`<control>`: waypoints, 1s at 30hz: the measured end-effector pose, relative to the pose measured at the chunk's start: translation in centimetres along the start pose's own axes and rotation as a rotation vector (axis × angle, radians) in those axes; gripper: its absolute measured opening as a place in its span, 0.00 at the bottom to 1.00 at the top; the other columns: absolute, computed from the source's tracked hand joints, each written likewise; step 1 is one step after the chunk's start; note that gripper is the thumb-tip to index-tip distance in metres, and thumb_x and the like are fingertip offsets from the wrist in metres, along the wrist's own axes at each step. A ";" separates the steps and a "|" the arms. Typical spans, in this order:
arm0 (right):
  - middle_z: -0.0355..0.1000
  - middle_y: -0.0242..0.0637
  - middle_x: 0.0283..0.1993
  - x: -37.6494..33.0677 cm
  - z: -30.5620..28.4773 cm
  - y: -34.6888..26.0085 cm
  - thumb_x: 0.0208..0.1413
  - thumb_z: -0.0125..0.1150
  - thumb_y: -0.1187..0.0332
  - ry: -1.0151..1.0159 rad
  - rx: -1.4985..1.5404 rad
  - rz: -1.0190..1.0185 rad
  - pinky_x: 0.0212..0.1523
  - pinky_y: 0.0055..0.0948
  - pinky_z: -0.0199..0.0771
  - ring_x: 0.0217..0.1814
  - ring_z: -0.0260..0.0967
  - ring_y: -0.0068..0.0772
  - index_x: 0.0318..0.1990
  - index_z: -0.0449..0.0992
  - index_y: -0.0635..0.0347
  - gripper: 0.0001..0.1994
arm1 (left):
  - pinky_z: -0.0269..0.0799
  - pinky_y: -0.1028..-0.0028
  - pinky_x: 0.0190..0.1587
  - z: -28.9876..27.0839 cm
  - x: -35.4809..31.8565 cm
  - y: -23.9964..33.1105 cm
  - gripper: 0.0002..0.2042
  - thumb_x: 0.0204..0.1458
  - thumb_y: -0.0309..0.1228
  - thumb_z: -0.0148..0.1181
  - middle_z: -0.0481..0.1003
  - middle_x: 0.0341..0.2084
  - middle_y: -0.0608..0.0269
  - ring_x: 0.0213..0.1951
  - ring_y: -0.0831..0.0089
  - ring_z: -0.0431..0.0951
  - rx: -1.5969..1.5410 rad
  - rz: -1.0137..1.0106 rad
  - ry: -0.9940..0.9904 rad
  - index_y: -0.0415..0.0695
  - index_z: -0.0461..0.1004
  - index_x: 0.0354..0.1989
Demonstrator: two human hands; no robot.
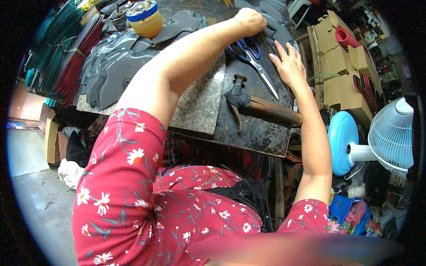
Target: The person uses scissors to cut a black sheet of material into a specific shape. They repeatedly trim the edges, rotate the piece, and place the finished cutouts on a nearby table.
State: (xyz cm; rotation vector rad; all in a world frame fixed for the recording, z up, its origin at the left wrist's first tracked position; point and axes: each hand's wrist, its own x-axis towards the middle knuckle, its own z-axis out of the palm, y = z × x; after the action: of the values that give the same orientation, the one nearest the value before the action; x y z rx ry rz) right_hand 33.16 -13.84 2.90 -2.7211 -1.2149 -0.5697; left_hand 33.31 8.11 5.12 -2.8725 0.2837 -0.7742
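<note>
The dark grey sheet pieces lay at one o'clock on the black tabletop — flat, matte, curved along their edges and partly overlapping. Your left hand, between twelve and one, was curled into a fist beside them; whether it pinched anything could not be told. Your right hand, between one and two, had its fingers spread — tips near the pieces. Blue-handled scissors pointed toward five o'clock, above a wooden-handled hammer at two.

Workshop, this: wooden-handled hammer, blue-handled steel scissors and stacked flat grey cut-outs across a scuffed black bench!
</note>
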 end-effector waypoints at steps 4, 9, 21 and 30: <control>0.55 0.53 0.65 0.0 0.4 0.2 0.56 0.48 0.45 0.002 0.012 0.007 0.64 0.43 0.55 0.67 0.51 0.53 0.63 0.62 0.42 0.28 | 0.75 0.57 0.32 -2.9 -0.7 -2.8 0.09 0.43 0.33 0.55 0.77 0.22 0.47 0.27 0.53 0.80 -0.098 -0.229 0.114 0.40 0.76 0.22; 0.55 0.53 0.65 0.3 0.7 0.5 0.56 0.49 0.45 0.015 0.029 0.000 0.64 0.44 0.56 0.67 0.51 0.54 0.63 0.62 0.42 0.28 | 0.73 0.57 0.36 -10.7 -2.8 -5.4 0.10 0.44 0.31 0.51 0.76 0.24 0.43 0.30 0.50 0.78 -0.145 -0.297 0.367 0.37 0.73 0.29; 0.65 0.45 0.58 2.7 -2.5 -0.6 0.56 0.46 0.43 0.044 0.081 -0.073 0.59 0.48 0.58 0.60 0.62 0.48 0.62 0.63 0.46 0.29 | 0.66 0.77 0.20 -21.6 -17.8 -3.4 0.09 0.54 0.29 0.49 0.68 0.28 0.64 0.21 0.77 0.69 -1.415 -0.398 0.267 0.41 0.66 0.43; 0.75 0.38 0.46 3.8 -2.3 -7.7 0.48 0.61 0.50 -0.198 -0.007 -0.084 0.49 0.41 0.71 0.50 0.72 0.43 0.45 0.77 0.49 0.20 | 0.74 0.74 0.19 -16.0 -26.1 1.7 0.12 0.61 0.40 0.43 0.71 0.24 0.55 0.20 0.65 0.78 -1.661 -0.875 -0.046 0.42 0.62 0.39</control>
State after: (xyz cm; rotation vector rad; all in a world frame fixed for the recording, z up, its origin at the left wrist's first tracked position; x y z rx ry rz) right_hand 29.08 -6.56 6.09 -2.7978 -1.3792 -0.3187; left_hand 2.82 10.67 5.90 -4.6652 -0.8577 -0.6678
